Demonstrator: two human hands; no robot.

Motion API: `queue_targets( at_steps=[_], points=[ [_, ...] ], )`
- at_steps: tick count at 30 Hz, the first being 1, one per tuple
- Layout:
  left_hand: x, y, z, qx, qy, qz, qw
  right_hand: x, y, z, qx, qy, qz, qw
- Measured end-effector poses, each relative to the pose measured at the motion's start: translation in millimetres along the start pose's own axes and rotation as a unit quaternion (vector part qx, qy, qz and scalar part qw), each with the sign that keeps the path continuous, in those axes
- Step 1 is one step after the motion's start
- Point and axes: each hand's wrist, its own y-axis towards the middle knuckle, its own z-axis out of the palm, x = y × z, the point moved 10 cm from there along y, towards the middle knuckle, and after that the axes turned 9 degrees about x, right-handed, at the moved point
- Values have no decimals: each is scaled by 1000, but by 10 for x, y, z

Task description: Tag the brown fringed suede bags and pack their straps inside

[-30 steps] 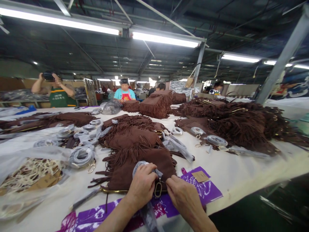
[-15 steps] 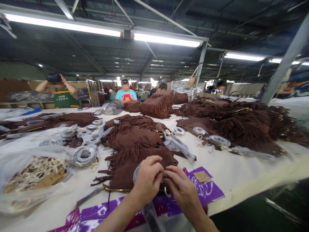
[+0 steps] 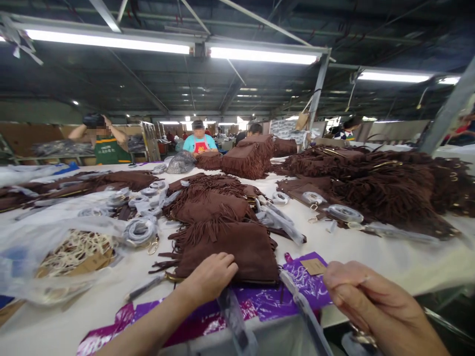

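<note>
White cloth covers the surface (image 3: pixel 386 254); near its front edge lies a brown bag (image 3: pixel 248 247). The left hand (image 3: pixel 212 277) rests palm-down, uncurled, on the bag's near edge. The right hand (image 3: pixel 376 301), raised beside it, is curled around a clasp (image 3: pixel 363 337). A tan tag (image 3: pixel 313 267) lies right of the bag.

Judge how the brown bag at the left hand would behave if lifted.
The bag would probably sag, as the bags behind it lie in soft folds. Its fringe would likely dangle and swing, being thin, loose strands.
</note>
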Motion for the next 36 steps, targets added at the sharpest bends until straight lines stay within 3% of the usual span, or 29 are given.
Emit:
queue_targets(
  at_steps=[2, 5, 7, 9, 13, 17, 19, 21, 24, 26, 29, 36],
  points=[
    [81, 68, -1, -1, 6, -6, 1000, -150, 18, 193, 69, 8, 69, 995],
    [257, 157, -224, -27, -69, -30, 997, -251, 93, 608, 182, -22, 94, 979],
    [346, 209, -355, -31, -122, -30, 992, -347, 165, 833, 219, -47, 95, 970],
    [400, 252, -415, -27, -146, -27, 989, -522, 247, 948, 216, -76, 109, 967],
    [470, 292, -383, -32, -148, -46, 987, -837, 365, 974, 176, -166, 90, 966],
    [491, 245, -428, -84, -111, -121, 983, -1061, 296, 1076, 229, -229, 81, 943],
    [335, 193, -529, -131, -47, -124, 982, -1102, 251, 1102, 246, -246, 79, 934],
    [38, 178, -526, -142, -3, -68, 987, -1123, 237, 1066, 234, -258, 89, 933],
    [-362, 219, -249, -71, -27, 31, 997, -1153, 246, 968, 198, -265, 117, 936],
    [-442, 267, -72, -38, -51, 44, 997, -1153, 254, 933, 184, -261, 121, 940],
    [-314, 364, -21, -65, -58, 4, 996, -1158, 254, 932, 183, -252, 111, 944],
    [-61, 615, -229, -108, -70, -3, 992, -1153, 276, 975, 216, -285, 80, 930]
  ],
)
